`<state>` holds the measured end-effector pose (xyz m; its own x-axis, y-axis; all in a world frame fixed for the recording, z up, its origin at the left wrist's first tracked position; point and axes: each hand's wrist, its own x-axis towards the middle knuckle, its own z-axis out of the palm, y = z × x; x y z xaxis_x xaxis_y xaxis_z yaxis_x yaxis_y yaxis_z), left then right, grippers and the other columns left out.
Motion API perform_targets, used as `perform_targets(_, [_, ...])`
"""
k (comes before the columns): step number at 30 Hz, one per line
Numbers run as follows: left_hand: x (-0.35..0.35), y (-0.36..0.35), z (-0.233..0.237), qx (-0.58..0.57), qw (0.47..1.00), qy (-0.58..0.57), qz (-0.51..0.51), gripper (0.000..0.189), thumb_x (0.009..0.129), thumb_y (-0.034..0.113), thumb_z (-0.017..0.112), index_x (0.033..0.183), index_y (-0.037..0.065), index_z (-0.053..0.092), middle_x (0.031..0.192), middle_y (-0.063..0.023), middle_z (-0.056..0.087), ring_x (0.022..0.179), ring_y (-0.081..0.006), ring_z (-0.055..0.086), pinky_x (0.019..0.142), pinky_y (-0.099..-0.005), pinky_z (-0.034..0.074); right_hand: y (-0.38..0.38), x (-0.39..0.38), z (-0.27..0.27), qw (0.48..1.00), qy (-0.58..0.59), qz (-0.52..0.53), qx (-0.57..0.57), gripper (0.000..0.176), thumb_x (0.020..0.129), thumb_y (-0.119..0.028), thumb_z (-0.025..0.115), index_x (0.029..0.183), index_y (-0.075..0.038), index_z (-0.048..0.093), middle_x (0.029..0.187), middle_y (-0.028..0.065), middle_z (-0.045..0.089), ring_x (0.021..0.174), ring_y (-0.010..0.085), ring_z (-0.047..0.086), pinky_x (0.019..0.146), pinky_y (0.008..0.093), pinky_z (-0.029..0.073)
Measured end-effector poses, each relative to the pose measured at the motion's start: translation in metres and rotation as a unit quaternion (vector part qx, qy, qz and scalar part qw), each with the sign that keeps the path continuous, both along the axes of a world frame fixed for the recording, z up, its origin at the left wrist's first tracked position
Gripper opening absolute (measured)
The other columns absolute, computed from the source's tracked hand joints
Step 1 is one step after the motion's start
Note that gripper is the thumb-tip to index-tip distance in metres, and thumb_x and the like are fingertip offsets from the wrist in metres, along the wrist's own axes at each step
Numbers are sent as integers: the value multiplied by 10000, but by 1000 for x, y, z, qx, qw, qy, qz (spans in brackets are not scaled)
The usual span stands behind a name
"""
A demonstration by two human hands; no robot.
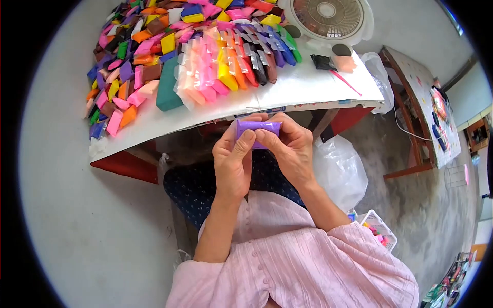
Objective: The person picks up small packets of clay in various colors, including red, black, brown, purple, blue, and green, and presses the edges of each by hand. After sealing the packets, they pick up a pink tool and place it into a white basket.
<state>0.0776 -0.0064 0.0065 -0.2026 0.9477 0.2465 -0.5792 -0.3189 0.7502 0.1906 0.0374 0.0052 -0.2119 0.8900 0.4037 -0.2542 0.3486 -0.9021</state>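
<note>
My left hand (232, 160) and my right hand (294, 149) hold a small purple packet of modelling clay (261, 125) between them, just off the table's front edge. Both thumbs press on its near face, and the fingers curl behind it, partly hidden. Beyond the hands, rows of clear-wrapped clay packets (227, 77) lie overlapped by colour, from peach and pink through yellow, orange, red, black and brown to purple, blue and green. A teal block (167, 86) stands against their left side.
A large heap of loose coloured packets (123, 90) covers the table's left and back. A fan (328, 18), black packet (322, 62) and pink stick (346, 83) are at the right. Beside my right arm are a plastic bag (341, 169) and white basket (386, 233).
</note>
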Motion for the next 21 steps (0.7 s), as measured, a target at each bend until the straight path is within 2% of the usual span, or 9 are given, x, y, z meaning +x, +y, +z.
perform_targets(1, [0,-2,2,-5,1000,-9,0,261,914,131,650,1127,-20,648,1113,-104,659,1017,-156,604,963,-286,436,-1,0,0,1000,3,-4,8,196,823,-124,747,815,18,611,723,0,522,683,78,459,608,237,388])
perform_targets(9, [12,-3,-8,-21,996,-54,66,194,920,115,631,1059,-13,672,1067,-105,669,1005,-160,597,958,-298,432,-8,-2,2,994,-34,-70,80,186,818,-91,728,767,32,597,703,29,512,659,110,469,600,245,379])
perform_targets(13, [10,8,-22,-41,992,-105,61,214,931,142,614,1054,-27,663,1066,-106,663,1017,-180,584,965,-318,418,5,-5,-15,998,-26,-42,24,174,814,-72,714,748,27,587,701,24,504,658,94,461,600,244,374])
perform_targets(17, [5,17,-35,-68,989,-113,65,247,939,193,608,1089,-3,620,1081,-93,648,1031,-193,589,964,-340,432,14,-5,-25,996,-73,-45,8,219,830,-139,702,743,28,591,639,31,499,619,78,449,562,265,379])
perform_targets(20, [-2,20,-50,-115,983,-108,90,248,955,211,587,1120,27,589,1107,-82,644,1070,-192,586,987,-358,425,24,-9,-36,996,-76,-37,37,273,806,-208,715,737,39,622,595,104,524,565,98,460,515,312,392])
perform_targets(21, [-4,20,-56,-113,985,-88,92,237,960,209,581,1120,34,591,1114,-80,642,1077,-189,584,991,-359,424,29,-9,-43,994,-101,-23,43,238,835,-196,696,764,26,646,607,26,535,601,58,461,536,267,392])
